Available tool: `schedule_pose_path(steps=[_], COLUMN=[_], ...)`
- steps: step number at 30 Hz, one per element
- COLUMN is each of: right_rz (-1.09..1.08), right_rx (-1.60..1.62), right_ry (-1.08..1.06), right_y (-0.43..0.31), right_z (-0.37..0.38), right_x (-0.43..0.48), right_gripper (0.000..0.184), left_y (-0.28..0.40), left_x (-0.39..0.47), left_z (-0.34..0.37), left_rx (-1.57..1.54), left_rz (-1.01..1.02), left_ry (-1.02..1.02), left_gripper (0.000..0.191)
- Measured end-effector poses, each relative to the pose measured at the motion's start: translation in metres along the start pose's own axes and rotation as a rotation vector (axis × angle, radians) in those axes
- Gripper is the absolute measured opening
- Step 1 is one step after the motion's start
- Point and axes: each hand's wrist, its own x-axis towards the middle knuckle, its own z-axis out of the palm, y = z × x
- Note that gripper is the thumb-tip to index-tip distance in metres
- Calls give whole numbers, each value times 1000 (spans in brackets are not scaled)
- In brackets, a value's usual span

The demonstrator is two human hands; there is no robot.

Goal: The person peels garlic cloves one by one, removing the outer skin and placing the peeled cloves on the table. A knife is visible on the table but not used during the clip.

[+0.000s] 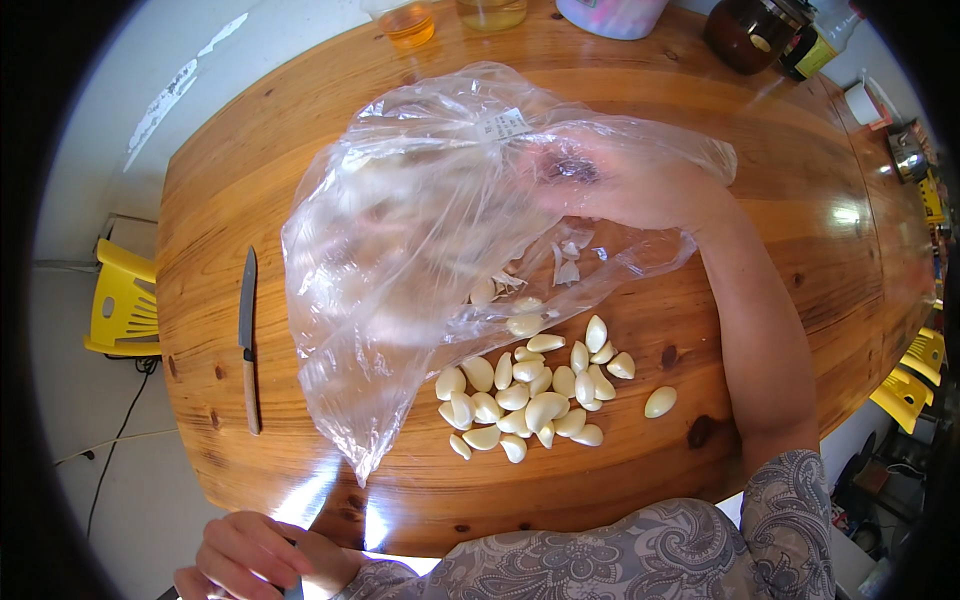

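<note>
My right hand (622,180) is inside a large clear plastic bag (420,187), seen blurred through the film. Its fingertips are hidden, so what it touches in there does not show. The bag bulges with pale, blurred contents and carries a small white label (504,125) with writing. Peeled garlic cloves (525,397) lie in a loose pile just in front of the bag, and a single clove (661,402) sits apart to the right. At the lower left, off the table edge, my left hand (247,555) curls around a small dark object (294,585), mostly hidden.
A knife (250,337) with a wooden handle lies on the left of the wooden table (750,300). Garlic skins (566,262) show by the bag's opening. Along the back stand a cup of amber liquid (409,26), a white tub (611,15), a dark jar (754,34) and a bottle (817,45).
</note>
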Motion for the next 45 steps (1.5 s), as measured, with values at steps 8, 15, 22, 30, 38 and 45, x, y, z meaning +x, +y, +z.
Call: schedule_pose_path(steps=[8,15,22,30,38,45], right_rz=[131,163,149,116,101,97], right_rx=[278,238,388,355,355,293], right_ry=[-92,-105,-123,-103,-108,-106], right_y=[4,2,17,21,21,21], right_z=[1,-3,5,4,5,4], right_x=[0,-2,3,3,4,5], right_gripper=[19,21,29,26,29,35], left_y=[-13,-37,-78,-167,-194,-81], left_x=[11,16,79,137,160,114], left_z=[4,-45,-117,-160,-156,61], left_rx=[37,130,1042,1506,1510,999], left_rz=[4,-221,-492,-464,-353,-243], left_ry=[57,169,196,8,56,-60], left_gripper=[45,68,67,56,50,23])
